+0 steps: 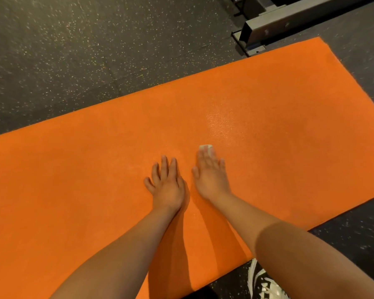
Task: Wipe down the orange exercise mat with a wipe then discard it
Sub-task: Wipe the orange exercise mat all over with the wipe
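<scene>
The orange exercise mat (pixel 95 169) lies flat on the dark speckled floor and fills most of the view. My right hand (pixel 211 175) presses flat on the mat with straight fingers, and a small white wipe (pixel 206 146) sticks out from under its fingertips. A damp sheen shows on the mat just beyond the wipe. My left hand (pixel 166 182) rests flat on the mat beside it, fingers spread, holding nothing.
Dark speckled rubber floor (pixel 73 50) surrounds the mat. A grey metal equipment base (pixel 268 26) stands at the mat's far right corner. My white shoe (pixel 263 283) is at the mat's near edge, bottom right.
</scene>
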`<state>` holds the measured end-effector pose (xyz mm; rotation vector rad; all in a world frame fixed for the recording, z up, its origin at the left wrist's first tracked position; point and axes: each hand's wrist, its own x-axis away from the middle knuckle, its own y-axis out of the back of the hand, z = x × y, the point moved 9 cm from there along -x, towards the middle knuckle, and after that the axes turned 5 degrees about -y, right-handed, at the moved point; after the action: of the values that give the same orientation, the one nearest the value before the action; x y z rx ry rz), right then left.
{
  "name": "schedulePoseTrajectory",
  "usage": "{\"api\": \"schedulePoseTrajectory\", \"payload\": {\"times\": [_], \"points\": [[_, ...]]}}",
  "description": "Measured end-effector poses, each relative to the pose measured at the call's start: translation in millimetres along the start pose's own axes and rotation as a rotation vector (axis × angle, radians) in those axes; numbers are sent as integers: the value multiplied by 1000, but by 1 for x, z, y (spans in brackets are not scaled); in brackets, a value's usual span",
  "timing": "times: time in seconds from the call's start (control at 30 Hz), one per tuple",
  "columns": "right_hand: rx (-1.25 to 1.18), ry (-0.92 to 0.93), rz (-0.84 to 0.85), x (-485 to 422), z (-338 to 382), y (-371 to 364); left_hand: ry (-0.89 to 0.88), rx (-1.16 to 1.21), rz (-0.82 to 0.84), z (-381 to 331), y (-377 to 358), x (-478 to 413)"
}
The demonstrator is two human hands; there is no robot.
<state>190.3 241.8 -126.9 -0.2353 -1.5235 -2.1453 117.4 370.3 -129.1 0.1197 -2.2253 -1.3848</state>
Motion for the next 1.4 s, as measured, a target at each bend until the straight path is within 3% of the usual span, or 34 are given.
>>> {"api": "schedulePoseTrajectory", "payload": {"times": [0.1, 0.23, 0.4, 0.47, 0.63, 0.73, 0.8, 0.93, 1.0, 1.1, 1.23, 1.4], "points": [[49, 241, 106, 9, 41, -23, -28, 15, -21, 2, -3, 2], [156, 365, 92, 5, 28, -10, -39, 37, -25, 6, -4, 3], [46, -113, -103, -28, -41, 35, -21, 10, -10, 5, -4, 1], [4, -140, -94, -29, -32, 30, -4, 30, -7, 4, -4, 1], [30, 269, 104, -8, 47, -6, 23, 53, -85, 2, 11, -4], [93, 374, 135, -10, 52, -8, -1, 5, -103, 5, 21, -13], [159, 312, 56, -23, 33, 4, 5, -42, -82, 7, 22, -20], [36, -24, -37, -49, -10, 32, 18, -48, -71, 4, 27, -33], [14, 0, -12, -48, 8, 27, -1, -36, -104, -3, 33, -43], [61, 178, 75, -38, 44, 9, 14, -12, -112, -6, 37, -60], [182, 265, 48, -48, 33, 19, 37, -33, -71, 1, 27, -63], [68, -118, -61, -77, -16, 49, 29, -40, -38, 1, 23, -63]]}}
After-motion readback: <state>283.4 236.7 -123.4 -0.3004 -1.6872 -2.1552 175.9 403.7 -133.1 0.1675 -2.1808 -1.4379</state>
